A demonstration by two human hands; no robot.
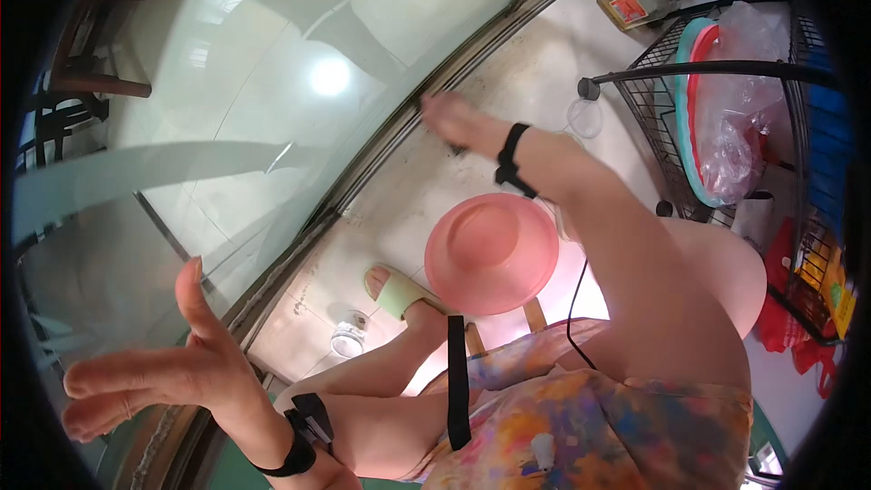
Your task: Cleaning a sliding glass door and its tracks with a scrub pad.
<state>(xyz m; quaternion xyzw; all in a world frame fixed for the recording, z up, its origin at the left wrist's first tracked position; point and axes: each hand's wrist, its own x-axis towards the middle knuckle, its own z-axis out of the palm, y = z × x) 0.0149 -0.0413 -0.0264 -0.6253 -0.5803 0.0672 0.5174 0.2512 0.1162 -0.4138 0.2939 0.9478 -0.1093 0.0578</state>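
Observation:
My left hand [156, 378] is raised at the lower left, thumb up and fingers apart, holding nothing. A black strap with a small buckle circles its wrist. My right hand [452, 119] reaches over the floor near the sliding door track; it is blurred, and whether it holds anything cannot be told. Its wrist also bears a black strap [512, 162]. Between my arms, below my right wrist, is a pink plastic basin [491, 255]; neither hand touches it. A green slipper [398, 294] on a foot is left of the basin. A multicoloured patterned garment [571, 422] covers my lap.
A glass door panel [224, 170] stands left of the metal track [408, 126]. A clear container [348, 335] is on the tiles. At right are a black wire cart [650, 109] holding plastic-wrapped things, a glass bottle [633, 3] and red bags [782, 313]. A thin black cable [570, 313] hangs near me.

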